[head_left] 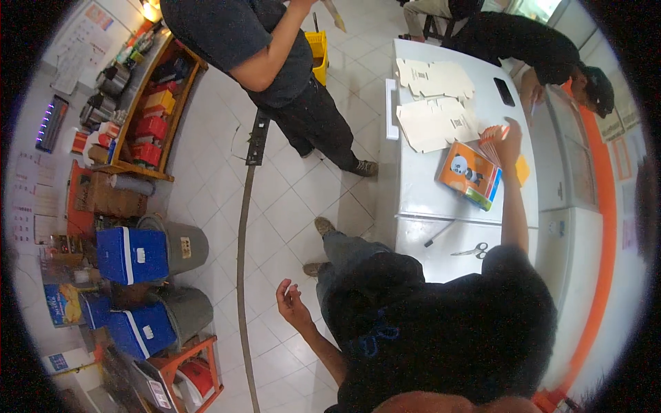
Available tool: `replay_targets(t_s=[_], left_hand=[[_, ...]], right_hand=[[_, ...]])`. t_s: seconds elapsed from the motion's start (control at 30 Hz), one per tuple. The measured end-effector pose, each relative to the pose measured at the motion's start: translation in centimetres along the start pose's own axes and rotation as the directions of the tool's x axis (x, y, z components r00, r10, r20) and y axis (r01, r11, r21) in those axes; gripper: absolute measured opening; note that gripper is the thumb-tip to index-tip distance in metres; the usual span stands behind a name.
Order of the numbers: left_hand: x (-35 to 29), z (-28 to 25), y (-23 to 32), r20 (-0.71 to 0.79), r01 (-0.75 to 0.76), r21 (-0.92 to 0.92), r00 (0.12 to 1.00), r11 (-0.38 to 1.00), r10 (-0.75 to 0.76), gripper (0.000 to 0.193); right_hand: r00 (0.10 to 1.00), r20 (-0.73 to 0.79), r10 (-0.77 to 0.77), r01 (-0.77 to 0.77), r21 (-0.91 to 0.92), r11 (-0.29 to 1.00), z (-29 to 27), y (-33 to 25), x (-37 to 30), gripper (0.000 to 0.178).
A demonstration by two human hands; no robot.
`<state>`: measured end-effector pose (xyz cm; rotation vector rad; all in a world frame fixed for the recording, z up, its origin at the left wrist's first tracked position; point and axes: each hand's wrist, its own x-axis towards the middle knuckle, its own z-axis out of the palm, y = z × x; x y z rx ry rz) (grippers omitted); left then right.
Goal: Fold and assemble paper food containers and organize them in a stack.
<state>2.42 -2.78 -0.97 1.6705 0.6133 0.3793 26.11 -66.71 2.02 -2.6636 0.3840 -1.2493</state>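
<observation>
My right hand [508,146] reaches over a white freezer-like top [420,196], its fingers closed around a fanned stack of orange-and-white striped slips [490,136]. Right below the stack lies an orange pack with a panda picture [470,171]; a yellow piece [522,171] shows beside my wrist. Flat cream cardboard blanks [435,124] spread to the left of that hand. Closer to my body rest scissors [475,250] and a thin dark-tipped stick or pen [441,234]. Hanging above the tiled floor, my left hand [294,305] has loosely bent, parted fingers and holds nothing visible.
A person in dark clothes [275,76] stands ahead on the left. Another person [530,51] leans over the far right end, near a black phone [504,91]. A dark cable [242,261] crosses the floor. Blue boxes [141,255] and grey bins [189,248] stand left.
</observation>
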Motion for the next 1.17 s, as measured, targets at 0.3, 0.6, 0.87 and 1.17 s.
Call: replay_targets(t_s=[0.3, 0.6, 0.87, 1.17], left_hand=[[1.9, -0.9, 0.6, -0.043, 0.010, -0.065, 0.999, 0.998, -0.013, 0.030], [0.9, -4.2, -10.8, -0.015, 0.282, 0.199, 0.959, 0.939, -0.285, 0.035], [-1.1, -1.1, -17.6, 0.386, 0.206, 0.704, 0.692, 0.680, -0.610, 0.057], [7.6, -3.9, -24.9, 0.579, 0.728, 0.128, 0.496, 0.673, -0.647, 0.071]], right_hand=[[0.546, 0.663, -0.512, 0.086, 0.563, 0.822, 5.3, -21.8, -15.0, 0.042], [0.251, 0.798, -0.548, 0.374, 0.442, 0.815, 6.0, -25.4, -21.3, 0.019], [0.133, 0.849, -0.512, 0.454, 0.407, 0.793, 6.8, -26.0, -21.1, 0.011], [0.079, 0.813, -0.577, 0.888, 0.205, 0.411, 15.6, -17.6, -25.7, 0.058]])
